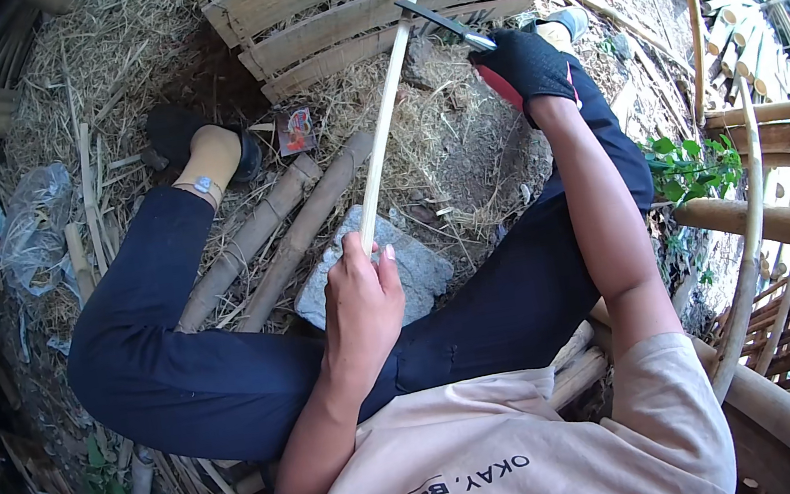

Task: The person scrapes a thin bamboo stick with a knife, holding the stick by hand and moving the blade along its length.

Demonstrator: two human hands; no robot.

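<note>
A long pale bamboo strip (385,117) slants up and away from my bare left hand (357,298), whose fingers are closed around its near end. On my right hand (527,72) is a black glove with red at the palm side. That hand grips a knife (436,19), its handle mostly hidden by the fingers. The dark blade lies across the strip close to its far end; whether it cuts in, I cannot tell. Beneath my left hand, between my legs, rests a rough grey stone block (420,279). The strip's far tip overlaps the wooden slats ahead.
A slatted wooden crate (326,39) stands at the far side. Two bamboo poles (302,230) lie left of the stone, near a small red packet (295,132). Crumpled clear plastic (37,227) is at the left. Cut bamboo (745,41) is piled at the right, beyond bamboo rails (786,227).
</note>
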